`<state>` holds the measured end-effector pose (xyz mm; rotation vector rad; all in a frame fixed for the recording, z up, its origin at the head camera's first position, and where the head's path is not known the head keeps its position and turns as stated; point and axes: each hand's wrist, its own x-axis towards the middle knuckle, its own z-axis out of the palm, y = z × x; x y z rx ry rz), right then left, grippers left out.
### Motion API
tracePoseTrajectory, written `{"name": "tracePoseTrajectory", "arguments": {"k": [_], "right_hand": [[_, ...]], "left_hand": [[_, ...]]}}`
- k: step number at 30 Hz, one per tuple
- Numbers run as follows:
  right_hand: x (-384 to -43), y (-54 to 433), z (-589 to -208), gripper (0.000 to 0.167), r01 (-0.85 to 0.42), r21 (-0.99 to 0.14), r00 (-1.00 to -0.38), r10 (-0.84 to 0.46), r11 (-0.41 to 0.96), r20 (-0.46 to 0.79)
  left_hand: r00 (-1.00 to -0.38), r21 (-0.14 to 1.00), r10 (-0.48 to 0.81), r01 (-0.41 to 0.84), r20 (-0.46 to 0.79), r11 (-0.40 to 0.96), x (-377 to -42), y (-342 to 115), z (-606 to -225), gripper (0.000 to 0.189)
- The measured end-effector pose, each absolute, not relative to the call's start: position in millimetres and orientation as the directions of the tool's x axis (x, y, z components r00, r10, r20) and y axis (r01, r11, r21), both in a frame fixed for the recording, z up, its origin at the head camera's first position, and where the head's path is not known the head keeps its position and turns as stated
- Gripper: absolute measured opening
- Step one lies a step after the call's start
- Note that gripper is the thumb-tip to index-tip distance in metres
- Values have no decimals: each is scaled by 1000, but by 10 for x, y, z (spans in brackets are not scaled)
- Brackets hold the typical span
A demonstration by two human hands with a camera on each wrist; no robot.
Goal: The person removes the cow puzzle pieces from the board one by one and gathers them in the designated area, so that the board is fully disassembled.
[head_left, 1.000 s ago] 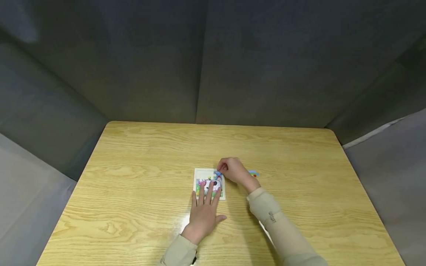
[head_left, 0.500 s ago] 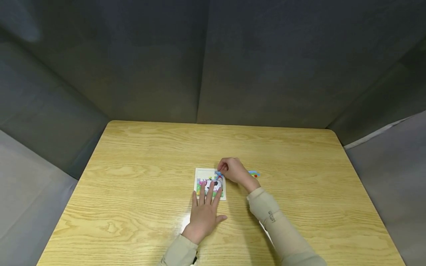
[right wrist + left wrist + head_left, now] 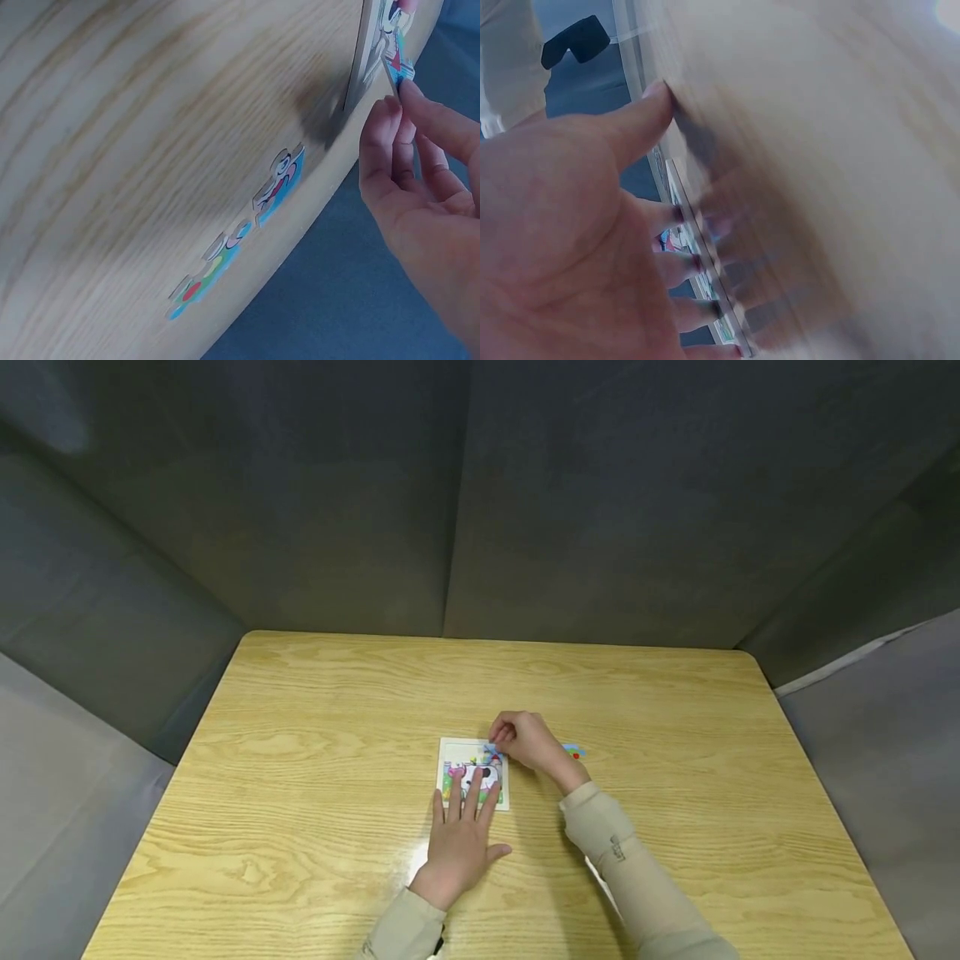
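A cow jigsaw puzzle in a square white tray [image 3: 461,749] lies on the table, its upper left part bare. My left hand [image 3: 459,845] spreads straight fingers over the tray's near side; in the left wrist view its fingers [image 3: 679,268] reach across the tray edge. At the tray's upper right corner, my right hand [image 3: 529,743] pinches a puzzle piece between thumb and fingers. In the right wrist view this blue piece with a red patch [image 3: 397,66] stands tilted at the tray, partly covered by the fingertips.
Two loose puzzle pieces lie right of the tray: one with a red spot [image 3: 206,277] and one in blue and white [image 3: 281,186]. The right forearm partly hides them in the head view. Dark cloth panels [image 3: 600,527] surround the wooden table [image 3: 315,710].
My right hand lifts very slightly and the pinched puzzle piece shifts its tilt at the tray corner. The left hand stays in place.
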<state>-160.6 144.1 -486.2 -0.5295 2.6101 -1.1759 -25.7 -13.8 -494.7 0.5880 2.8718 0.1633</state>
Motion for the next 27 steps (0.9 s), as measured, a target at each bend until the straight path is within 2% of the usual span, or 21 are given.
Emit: {"name": "tracePoseTrajectory", "arguments": {"k": [15,27], "right_hand": [[-1592,1451,-4875,12,-234,-797,-886,-459,557,-61],[-1619,1643,-4845,9,-203,-816,-919,-394,541,-32]], "left_hand": [[-899,120,395,378,-190,918,-271,-133,-4932,86],[-903,125,395,378,-171,917,-273,-123,-4915,86]]}}
